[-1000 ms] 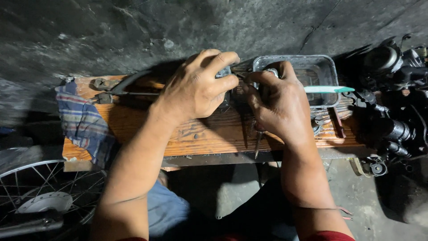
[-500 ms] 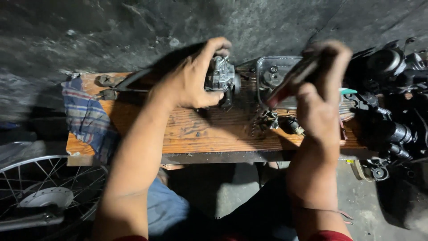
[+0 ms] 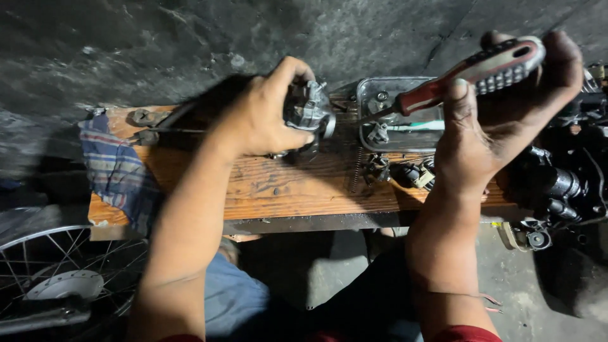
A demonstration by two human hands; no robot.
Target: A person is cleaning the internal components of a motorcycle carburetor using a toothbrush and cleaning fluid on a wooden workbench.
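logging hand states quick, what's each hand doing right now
left hand: closed on the metal carburetor
right hand: closed on the red-and-black screwdriver

Dim workshop — wooden bench [image 3: 297, 190] on dark, stained concrete floor [image 3: 126, 44].

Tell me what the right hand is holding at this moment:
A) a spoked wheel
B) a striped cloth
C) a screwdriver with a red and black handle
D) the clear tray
C: the right hand is closed around a screwdriver with a red and black handle, raised above the wooden bench, while the left hand has its grip on a small metal part.
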